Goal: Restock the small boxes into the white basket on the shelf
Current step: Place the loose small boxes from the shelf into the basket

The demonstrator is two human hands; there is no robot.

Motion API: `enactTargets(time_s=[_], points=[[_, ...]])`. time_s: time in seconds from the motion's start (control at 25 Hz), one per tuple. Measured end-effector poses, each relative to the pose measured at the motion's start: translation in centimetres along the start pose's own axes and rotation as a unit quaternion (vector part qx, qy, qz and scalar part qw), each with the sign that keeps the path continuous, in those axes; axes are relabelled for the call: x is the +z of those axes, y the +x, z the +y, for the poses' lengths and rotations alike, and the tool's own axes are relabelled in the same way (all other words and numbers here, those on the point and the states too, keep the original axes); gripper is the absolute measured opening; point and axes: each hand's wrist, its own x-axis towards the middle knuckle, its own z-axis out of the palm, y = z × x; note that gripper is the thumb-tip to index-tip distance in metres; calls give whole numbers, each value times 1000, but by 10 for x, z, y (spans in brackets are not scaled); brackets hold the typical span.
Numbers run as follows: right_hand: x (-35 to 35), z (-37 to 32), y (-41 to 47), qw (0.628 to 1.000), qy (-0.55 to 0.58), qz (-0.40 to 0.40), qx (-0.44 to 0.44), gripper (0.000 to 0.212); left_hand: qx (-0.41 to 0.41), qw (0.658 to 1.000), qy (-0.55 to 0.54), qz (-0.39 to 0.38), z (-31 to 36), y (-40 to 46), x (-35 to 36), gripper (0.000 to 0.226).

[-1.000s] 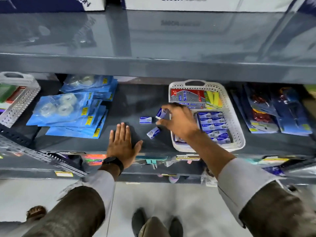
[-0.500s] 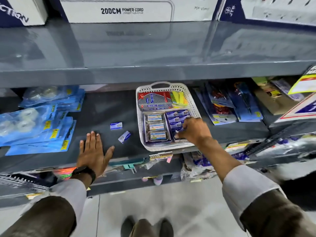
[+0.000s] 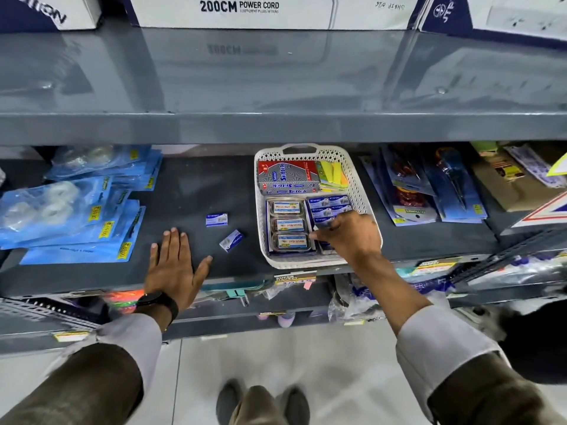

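Two small boxes (image 3: 216, 219) (image 3: 231, 240) left loose on the shelf (image 3: 190, 191) beside the white basket (image 3: 365, 191), one fewer than a second ago, right hand (image 3: 349, 237) inside, grip seemingly setting one down, left hand (image 3: 175, 265) flat, empty.

right hand (image 3: 349, 237) fingers hide grasp, perhaps a box | basket (image 3: 365, 191) front-right corner covered

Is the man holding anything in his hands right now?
The left hand lies flat and empty on the shelf. The right hand is down in the white basket among the small boxes; whether it grips one cannot be told.
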Motion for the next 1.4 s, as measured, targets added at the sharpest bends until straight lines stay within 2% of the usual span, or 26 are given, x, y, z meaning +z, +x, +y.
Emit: enactTargets(time_s=[0.28, 0.36, 0.56, 0.68, 0.8, 0.88, 0.92, 1.0, 1.12, 1.24, 1.4], points=[[5, -2, 3, 997, -68, -20, 25, 61, -1, 1000, 5, -8, 0, 0, -1, 100], [3, 2, 6, 997, -69, -28, 8, 56, -3, 1000, 8, -12, 1, 0, -2, 101], [1, 11, 7, 990, -13, -43, -131, 6, -2, 1000, 6, -11, 1, 0, -1, 101], [0, 7, 8, 989, -30, -65, -128, 15, -3, 1000, 7, -12, -1, 1, 0, 100], [1, -19, 9, 984, -15, 24, -178, 21, -13, 1000, -6, -13, -3, 2, 1, 100], [7, -59, 5, 968, 8, 84, -235, 21, -24, 999, -9, -19, -5, 3, 3, 100], [13, -82, 3, 960, 11, 80, -268, 22, -27, 999, -9, -19, -7, 3, 4, 100], [27, -125, 0, 937, -30, 20, -347, 29, -23, 999, -11, -19, -7, 4, 5, 101], [52, -162, 4, 873, -205, -60, -438, 37, -12, 1000, -2, -16, -5, 3, 5, 101], [68, -170, 11, 843, -282, -115, -444, 30, -11, 1000, 2, -12, -5, 4, 5, 98], [73, -169, 12, 839, -279, -122, -451, 27, -12, 1000, 1, -18, -4, 4, 6, 97]])
